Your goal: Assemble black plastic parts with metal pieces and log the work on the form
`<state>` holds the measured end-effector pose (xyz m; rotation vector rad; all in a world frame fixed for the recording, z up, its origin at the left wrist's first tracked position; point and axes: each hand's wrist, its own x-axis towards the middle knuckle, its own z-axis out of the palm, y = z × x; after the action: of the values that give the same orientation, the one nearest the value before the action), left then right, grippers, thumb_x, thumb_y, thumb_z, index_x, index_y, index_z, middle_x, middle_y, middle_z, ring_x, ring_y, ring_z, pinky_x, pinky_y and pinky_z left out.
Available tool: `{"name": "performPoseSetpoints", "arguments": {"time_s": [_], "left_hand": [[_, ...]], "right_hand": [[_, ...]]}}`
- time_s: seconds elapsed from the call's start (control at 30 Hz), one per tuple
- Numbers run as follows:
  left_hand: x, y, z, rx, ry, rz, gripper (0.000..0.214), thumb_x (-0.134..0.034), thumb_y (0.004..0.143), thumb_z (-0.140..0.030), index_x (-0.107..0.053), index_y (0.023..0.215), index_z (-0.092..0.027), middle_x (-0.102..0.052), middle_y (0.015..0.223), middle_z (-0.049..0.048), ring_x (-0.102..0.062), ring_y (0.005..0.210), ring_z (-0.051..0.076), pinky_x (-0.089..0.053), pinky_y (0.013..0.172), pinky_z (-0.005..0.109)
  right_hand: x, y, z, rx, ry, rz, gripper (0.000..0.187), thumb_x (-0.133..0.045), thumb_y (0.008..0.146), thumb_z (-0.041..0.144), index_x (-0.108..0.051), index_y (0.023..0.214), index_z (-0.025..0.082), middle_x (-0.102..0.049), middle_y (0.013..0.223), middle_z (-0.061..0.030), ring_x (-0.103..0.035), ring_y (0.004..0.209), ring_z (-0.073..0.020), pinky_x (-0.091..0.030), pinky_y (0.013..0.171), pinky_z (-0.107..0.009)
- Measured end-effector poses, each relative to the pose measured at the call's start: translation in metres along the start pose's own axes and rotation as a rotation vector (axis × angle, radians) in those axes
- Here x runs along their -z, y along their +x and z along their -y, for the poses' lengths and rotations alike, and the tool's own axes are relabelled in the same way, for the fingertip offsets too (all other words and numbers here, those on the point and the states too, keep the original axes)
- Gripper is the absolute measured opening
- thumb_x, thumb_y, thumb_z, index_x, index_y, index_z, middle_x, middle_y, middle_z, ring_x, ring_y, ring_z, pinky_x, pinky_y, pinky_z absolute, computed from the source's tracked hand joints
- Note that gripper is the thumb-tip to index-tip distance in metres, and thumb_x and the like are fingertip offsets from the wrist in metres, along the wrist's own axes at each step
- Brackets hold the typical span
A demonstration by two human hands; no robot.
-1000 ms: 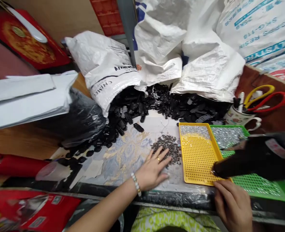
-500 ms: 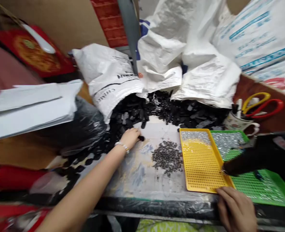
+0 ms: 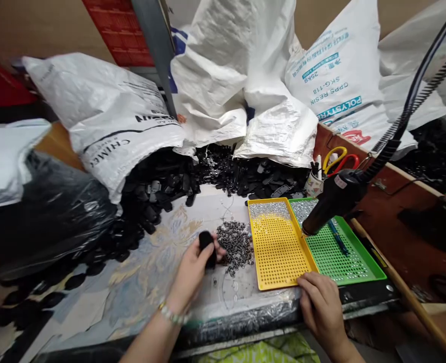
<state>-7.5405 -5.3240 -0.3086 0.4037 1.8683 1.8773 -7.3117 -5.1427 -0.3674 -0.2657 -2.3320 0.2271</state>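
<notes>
My left hand (image 3: 194, 272) grips a black oval plastic piece (image 3: 207, 248) between thumb and fingers, beside a pile of small dark parts (image 3: 236, 246). My right hand (image 3: 323, 302) is at the near edge of a yellow perforated tray (image 3: 259, 269), its fingertips over the rim and the thumb lower down. Small silvery parts (image 3: 270, 209) lie at the far end of that tray. Over the trays hangs a black power screwdriver (image 3: 327, 201) on a coiled cord, its tip near the divide between the yellow tray and a green tray (image 3: 374, 272).
White sacks (image 3: 135, 118) stand along the back, with heaps of black plastic pieces (image 3: 155, 186) spilling out below. A mug (image 3: 314, 185) holds scissors (image 3: 336, 160) and pens. A dark blue pen-like tool (image 3: 338, 237) lies on the green tray. A black plastic bag (image 3: 62, 201) bulges at left.
My left hand has come back from the black heap to the pile of small parts, holding a black piece. The view has swung right; my right hand stays at the yellow tray's edge.
</notes>
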Motion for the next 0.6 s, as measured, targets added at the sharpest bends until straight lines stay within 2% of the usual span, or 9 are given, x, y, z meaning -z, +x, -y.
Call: {"name": "performPoseSetpoints", "arguments": {"time_s": [0.07,0.17,0.23,0.33,0.47,0.6], "left_hand": [[-0.005,0.033,-0.009,-0.034,0.115,-0.075,0.037,-0.056,0.077,-0.039,-0.054,0.101,-0.011,-0.060,0.071,0.0021,-0.060,0.064,0.014,-0.048,0.064,0.029],[-0.012,0.097,-0.015,-0.058,0.259,-0.185,0.030,-0.056,0.079,-0.037,-0.058,0.095,-0.012,-0.058,0.067,-0.0006,-0.058,0.062,0.013,-0.047,0.062,0.027],[-0.021,0.139,-0.013,-0.052,0.389,-0.251,0.023,-0.057,0.081,-0.033,-0.060,0.090,-0.012,-0.061,0.075,0.0013,-0.059,0.068,0.014,-0.049,0.065,0.030],[-0.040,0.187,-0.009,-0.036,0.565,-0.327,0.023,-0.055,0.084,-0.032,-0.058,0.098,-0.013,-0.061,0.098,0.0058,-0.059,0.086,0.017,-0.050,0.076,0.037],[-0.059,0.227,-0.015,-0.034,0.723,-0.418,0.029,-0.054,0.085,-0.032,-0.055,0.109,-0.015,-0.057,0.111,0.0081,-0.057,0.097,0.021,-0.048,0.082,0.041],[-0.060,0.244,-0.024,-0.033,0.817,-0.451,0.029,-0.054,0.085,-0.031,-0.054,0.110,-0.016,-0.056,0.112,0.0081,-0.057,0.097,0.021,-0.048,0.082,0.041]], "right_hand": [[-0.002,-0.001,-0.001,0.003,-0.011,-0.012,0.022,-0.049,0.080,0.010,-0.058,0.099,0.017,-0.061,0.094,-0.0081,-0.057,0.091,-0.0222,-0.040,0.081,-0.042],[-0.006,-0.003,-0.002,0.019,-0.027,-0.049,0.022,-0.049,0.080,0.010,-0.058,0.098,0.017,-0.062,0.093,-0.0083,-0.057,0.089,-0.0227,-0.040,0.081,-0.042],[-0.007,-0.004,-0.005,0.063,-0.027,-0.073,0.022,-0.049,0.078,0.009,-0.059,0.097,0.016,-0.063,0.091,-0.0086,-0.058,0.087,-0.0227,-0.040,0.080,-0.041],[-0.007,-0.004,-0.010,0.132,-0.039,-0.092,0.022,-0.049,0.076,0.009,-0.060,0.094,0.014,-0.065,0.089,-0.0089,-0.060,0.085,-0.0230,-0.039,0.080,-0.041],[-0.012,-0.005,-0.014,0.153,-0.070,-0.163,0.021,-0.049,0.075,0.010,-0.063,0.089,0.017,-0.067,0.083,-0.0054,-0.063,0.080,-0.0201,-0.041,0.079,-0.036],[-0.027,-0.007,-0.011,0.070,-0.044,-0.347,0.022,-0.043,0.078,0.011,-0.063,0.080,0.020,-0.066,0.075,-0.0024,-0.063,0.075,-0.0165,-0.043,0.078,-0.032]]}}
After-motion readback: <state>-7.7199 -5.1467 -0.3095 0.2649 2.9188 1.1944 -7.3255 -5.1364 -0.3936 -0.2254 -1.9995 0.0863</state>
